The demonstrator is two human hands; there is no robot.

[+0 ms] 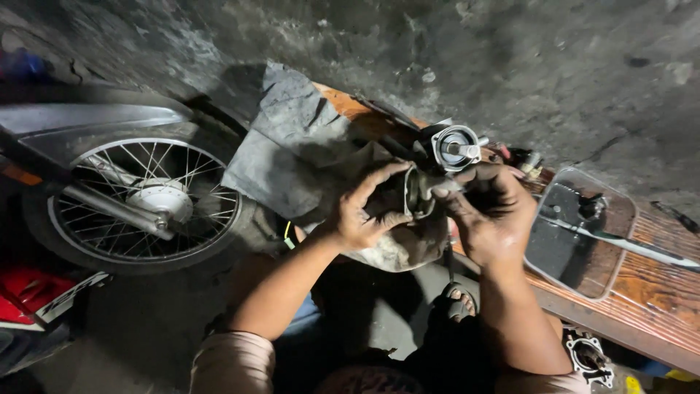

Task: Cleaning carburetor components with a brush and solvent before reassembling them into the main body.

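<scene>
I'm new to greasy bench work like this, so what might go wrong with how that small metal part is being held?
1. Both hands, left hand and right hand, look oily, so the small metal part may slip.
2. It is held past the wooden bench edge, above the dirty rag; a drop could reach the floor.
3. Dim light may hide small pieces.

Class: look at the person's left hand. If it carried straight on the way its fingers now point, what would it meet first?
The left hand points right, toward the small dark metal part held between both hands. That part comes first, and the right hand lies just beyond it. Depth is hard to judge here.
</scene>
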